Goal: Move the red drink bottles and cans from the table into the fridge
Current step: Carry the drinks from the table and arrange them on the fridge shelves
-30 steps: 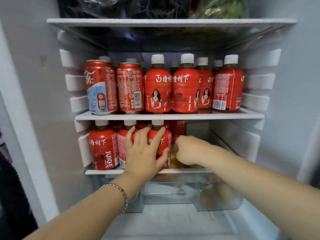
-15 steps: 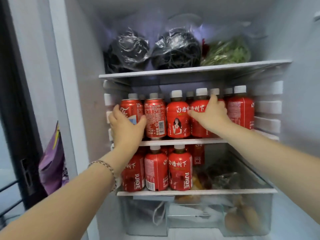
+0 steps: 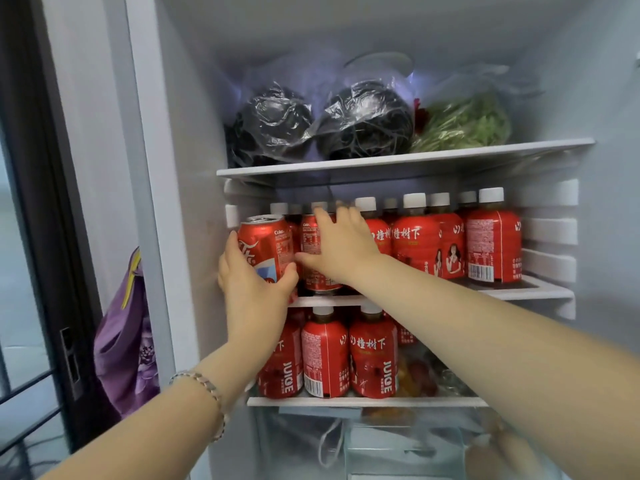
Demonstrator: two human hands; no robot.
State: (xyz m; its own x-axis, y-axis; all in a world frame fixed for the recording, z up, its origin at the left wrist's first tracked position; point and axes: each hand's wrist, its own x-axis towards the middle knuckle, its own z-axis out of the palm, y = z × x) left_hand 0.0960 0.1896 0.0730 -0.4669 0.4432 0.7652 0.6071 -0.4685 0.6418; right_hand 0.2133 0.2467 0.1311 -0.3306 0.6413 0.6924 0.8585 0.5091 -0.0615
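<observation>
Fridge [image 3: 194, 209] stood open; red bottles [image 3: 415, 244] stood on the middle shelf [image 3: 540, 289] and the one below. Left grip [image 3: 256, 285] clamped round a red can [image 3: 266, 242] at the middle shelf's left end. Right grip [image 3: 341, 247] lay flat, fingers apart, against the neighbouring can [image 3: 320, 280].

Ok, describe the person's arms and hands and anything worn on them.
Both forearms are bare: no sleeves or gloves in view. A thin bracelet of pale, silvery beads circles the wrist of the left hand. The right hand shows no bracelet or ring.
</observation>
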